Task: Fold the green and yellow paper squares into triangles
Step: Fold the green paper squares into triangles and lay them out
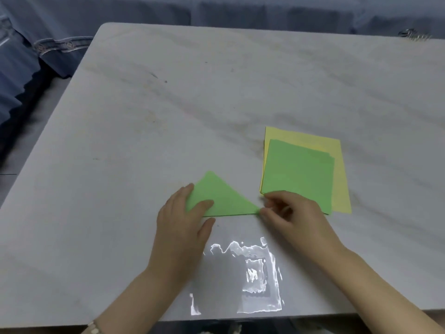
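A green paper folded into a triangle [222, 197] lies flat on the white table [168, 116], its long folded edge toward me. My left hand [183, 222] presses down on the triangle's left corner with fingers spread. My right hand [291, 213] pinches the triangle's right tip between thumb and forefinger. To the right sits a stack of green paper squares [301, 172] on top of larger yellow paper squares [338, 179]; my right hand's knuckles cover the green stack's near left corner.
A clear, shiny plastic sleeve [240, 278] lies on the table near its front edge, between my forearms. Blue fabric [36, 56] hangs beyond the table at the left and back. A small metallic object [413, 34] rests at the far right corner.
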Motion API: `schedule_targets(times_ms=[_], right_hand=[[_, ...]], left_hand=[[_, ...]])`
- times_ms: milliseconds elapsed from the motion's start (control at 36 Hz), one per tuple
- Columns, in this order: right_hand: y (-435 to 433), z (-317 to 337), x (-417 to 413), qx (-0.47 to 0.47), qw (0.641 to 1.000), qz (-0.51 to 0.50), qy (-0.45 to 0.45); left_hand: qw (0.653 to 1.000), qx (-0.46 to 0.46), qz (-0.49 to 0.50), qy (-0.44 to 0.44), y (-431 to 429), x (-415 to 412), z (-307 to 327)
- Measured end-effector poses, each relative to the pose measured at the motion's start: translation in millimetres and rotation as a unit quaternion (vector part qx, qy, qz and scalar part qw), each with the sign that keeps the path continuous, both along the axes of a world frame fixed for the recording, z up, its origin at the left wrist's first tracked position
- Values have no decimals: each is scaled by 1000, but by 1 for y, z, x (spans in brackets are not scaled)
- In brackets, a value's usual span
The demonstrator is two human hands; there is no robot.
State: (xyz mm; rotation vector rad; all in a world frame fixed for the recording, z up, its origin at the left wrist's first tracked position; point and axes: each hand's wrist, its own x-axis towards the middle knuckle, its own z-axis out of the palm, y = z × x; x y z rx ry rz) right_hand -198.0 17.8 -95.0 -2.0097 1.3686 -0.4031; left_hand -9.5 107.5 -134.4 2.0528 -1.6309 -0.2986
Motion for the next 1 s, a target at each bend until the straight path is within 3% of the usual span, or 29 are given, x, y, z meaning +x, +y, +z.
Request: schedule_targets(times_ms=[167,306,500,750,889,1000], right_hand=[[-3,-6,27,17,999,12,25],[1,-10,30,-7,999,18,45],[0,-17,24,28,999,-26,-20],[5,-24,28,-22,998,-64,-20],[5,-23,30,-29,998,-64,-3],[3,-24,30,-27,996,-80,-1]], left_hand=[[997,48,33,57,-7,4,10],[997,28,21,64,-9,5,14],[996,37,17,81,-12,7,12],[999,-19,-15,-46,-24,2,7],[999,-24,7,-34,-37,0,4],[996,-23,-8,-88,-37,2,0]])
